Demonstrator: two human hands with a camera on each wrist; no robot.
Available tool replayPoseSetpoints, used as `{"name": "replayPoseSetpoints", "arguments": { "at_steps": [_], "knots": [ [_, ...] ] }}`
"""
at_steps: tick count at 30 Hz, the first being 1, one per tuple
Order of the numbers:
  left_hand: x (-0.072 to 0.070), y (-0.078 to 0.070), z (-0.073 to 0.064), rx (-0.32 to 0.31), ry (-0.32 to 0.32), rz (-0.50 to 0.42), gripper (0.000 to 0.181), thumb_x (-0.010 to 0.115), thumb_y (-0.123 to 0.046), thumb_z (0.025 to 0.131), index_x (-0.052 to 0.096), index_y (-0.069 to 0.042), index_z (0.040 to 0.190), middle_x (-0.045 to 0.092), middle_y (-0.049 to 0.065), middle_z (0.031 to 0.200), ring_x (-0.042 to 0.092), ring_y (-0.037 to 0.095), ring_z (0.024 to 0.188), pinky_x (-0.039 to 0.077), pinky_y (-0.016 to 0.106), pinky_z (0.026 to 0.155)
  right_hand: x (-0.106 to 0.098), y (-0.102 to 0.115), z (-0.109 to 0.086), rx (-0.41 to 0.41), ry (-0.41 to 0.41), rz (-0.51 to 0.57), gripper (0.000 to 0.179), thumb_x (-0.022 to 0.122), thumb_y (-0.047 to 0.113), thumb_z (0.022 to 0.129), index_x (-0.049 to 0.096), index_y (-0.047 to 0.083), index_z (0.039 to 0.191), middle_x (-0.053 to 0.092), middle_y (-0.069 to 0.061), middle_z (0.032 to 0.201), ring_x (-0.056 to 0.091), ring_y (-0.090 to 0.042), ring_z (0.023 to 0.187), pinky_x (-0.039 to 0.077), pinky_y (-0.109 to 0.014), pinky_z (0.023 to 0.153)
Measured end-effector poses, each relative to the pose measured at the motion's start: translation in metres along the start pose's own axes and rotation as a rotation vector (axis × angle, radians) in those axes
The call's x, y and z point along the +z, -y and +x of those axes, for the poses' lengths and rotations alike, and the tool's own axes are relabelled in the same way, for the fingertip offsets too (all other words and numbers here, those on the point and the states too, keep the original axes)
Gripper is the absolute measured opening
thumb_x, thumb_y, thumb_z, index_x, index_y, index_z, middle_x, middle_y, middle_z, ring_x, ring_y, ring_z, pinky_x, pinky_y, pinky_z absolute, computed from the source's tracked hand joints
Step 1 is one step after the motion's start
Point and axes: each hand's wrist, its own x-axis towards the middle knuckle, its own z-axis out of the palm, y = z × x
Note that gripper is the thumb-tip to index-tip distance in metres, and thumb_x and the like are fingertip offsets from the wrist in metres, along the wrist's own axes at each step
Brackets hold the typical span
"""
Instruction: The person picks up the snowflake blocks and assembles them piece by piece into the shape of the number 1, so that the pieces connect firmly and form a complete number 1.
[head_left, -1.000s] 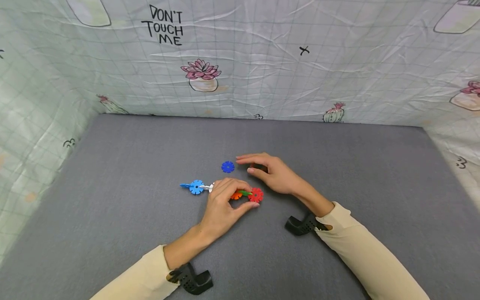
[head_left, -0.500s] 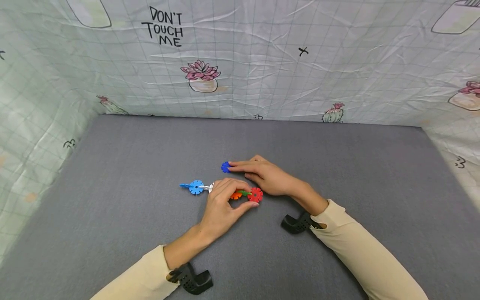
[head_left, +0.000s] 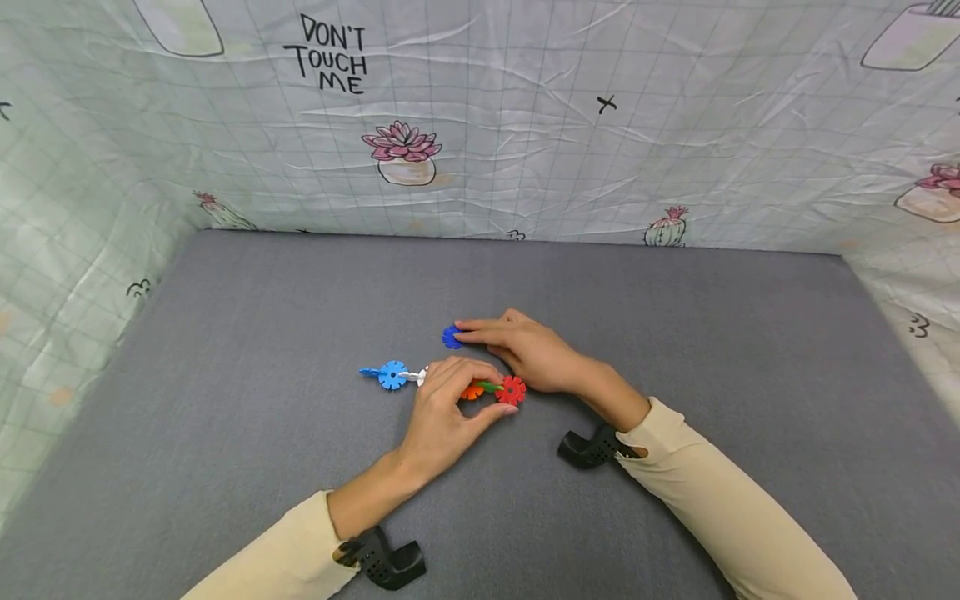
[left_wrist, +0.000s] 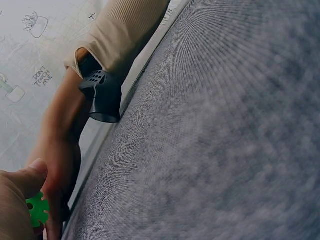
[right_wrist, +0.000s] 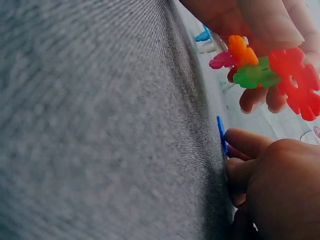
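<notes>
My left hand (head_left: 450,408) holds a chain of interlocking notched plastic discs (head_left: 392,375), its thumb near the red disc (head_left: 511,390) at the right end. Orange, pink and green (right_wrist: 257,74) pieces show beside the red one in the right wrist view; white and light blue pieces stick out to the left. The hand covers the chain's middle. A loose dark blue disc (head_left: 451,337) lies flat on the table beyond the chain. On it rest the extended fingertips of my right hand (head_left: 540,357), partly covering it. In the left wrist view, a green disc (left_wrist: 39,209) shows by the thumb.
A grey cloth-covered table (head_left: 262,317) spreads around both hands. Behind it hangs a pale printed sheet (head_left: 510,125), which also runs along the sides. Black wrist devices (head_left: 390,562) sit below both wrists.
My right hand has moved left and its fingertips have come down onto the blue disc, which has shifted very slightly left. The left hand and the chain stay where they were.
</notes>
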Motion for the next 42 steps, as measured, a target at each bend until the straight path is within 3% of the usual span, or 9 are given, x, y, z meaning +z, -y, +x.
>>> {"name": "replayPoseSetpoints", "arguments": {
  "at_steps": [7, 17, 21, 25, 32, 36, 42],
  "knots": [
    [0.0, 0.0, 0.0, 0.002, 0.001, 0.012, 0.036, 0.087, -0.02, 0.066, 0.066, -0.01, 0.094, 0.066, -0.002, 0.089, 0.06, 0.015, 0.09, 0.039, 0.034, 0.077, 0.005, -0.001, -0.002, -0.042, -0.069, -0.035, 0.035, 0.054, 0.007, 0.098, 0.059, 0.014, 0.132, 0.051, 0.0, 0.14, 0.046, -0.013, 0.088, 0.04, -0.028, 0.072],
    [-0.001, 0.0, -0.002, -0.013, 0.004, 0.01, 0.037, 0.087, -0.02, 0.066, 0.066, -0.01, 0.094, 0.066, -0.002, 0.091, 0.06, 0.016, 0.092, 0.039, 0.034, 0.079, 0.014, -0.006, -0.006, -0.055, -0.2, -0.022, 0.02, 0.062, 0.015, 0.095, 0.07, 0.014, 0.113, 0.057, 0.0, 0.126, 0.052, -0.015, 0.111, 0.046, -0.034, 0.087],
    [-0.001, 0.0, -0.001, -0.01, 0.01, 0.006, 0.036, 0.087, -0.02, 0.067, 0.066, -0.01, 0.095, 0.066, -0.002, 0.091, 0.06, 0.016, 0.093, 0.039, 0.034, 0.08, 0.014, -0.006, -0.007, -0.041, -0.193, -0.027, 0.014, 0.062, 0.019, 0.095, 0.07, 0.02, 0.106, 0.055, 0.006, 0.133, 0.052, -0.008, 0.095, 0.046, -0.027, 0.068],
    [0.0, 0.0, -0.001, -0.008, 0.012, 0.007, 0.036, 0.087, -0.02, 0.067, 0.066, -0.01, 0.095, 0.065, -0.001, 0.092, 0.06, 0.016, 0.093, 0.039, 0.034, 0.08, 0.014, -0.005, -0.009, -0.004, -0.191, -0.018, 0.011, 0.064, 0.019, 0.094, 0.07, 0.023, 0.102, 0.057, 0.011, 0.131, 0.043, -0.004, 0.074, 0.037, -0.023, 0.051],
    [-0.001, 0.0, -0.002, -0.019, 0.017, 0.005, 0.037, 0.087, -0.019, 0.067, 0.066, -0.01, 0.096, 0.066, -0.001, 0.093, 0.06, 0.016, 0.093, 0.039, 0.034, 0.079, 0.015, -0.003, -0.008, 0.027, -0.255, 0.07, 0.008, 0.072, 0.012, 0.087, 0.072, 0.017, 0.093, 0.066, 0.005, 0.116, 0.052, -0.006, 0.081, 0.043, -0.025, 0.06],
    [-0.001, 0.0, -0.003, -0.02, 0.014, 0.001, 0.036, 0.087, -0.019, 0.067, 0.066, -0.01, 0.095, 0.066, -0.001, 0.093, 0.06, 0.016, 0.092, 0.039, 0.034, 0.079, 0.015, -0.004, -0.007, 0.068, -0.29, 0.143, 0.019, 0.076, 0.01, 0.083, 0.071, 0.013, 0.101, 0.067, 0.002, 0.104, 0.054, -0.01, 0.081, 0.045, -0.027, 0.067],
    [0.0, 0.0, -0.002, -0.02, 0.014, 0.004, 0.036, 0.087, -0.02, 0.068, 0.066, -0.01, 0.095, 0.066, -0.001, 0.093, 0.06, 0.016, 0.093, 0.039, 0.034, 0.08, 0.01, 0.0, -0.008, 0.167, -0.268, 0.154, 0.03, 0.077, 0.012, 0.082, 0.071, 0.011, 0.112, 0.057, 0.003, 0.089, 0.05, -0.009, 0.073, 0.042, -0.026, 0.061]
  ]
}}
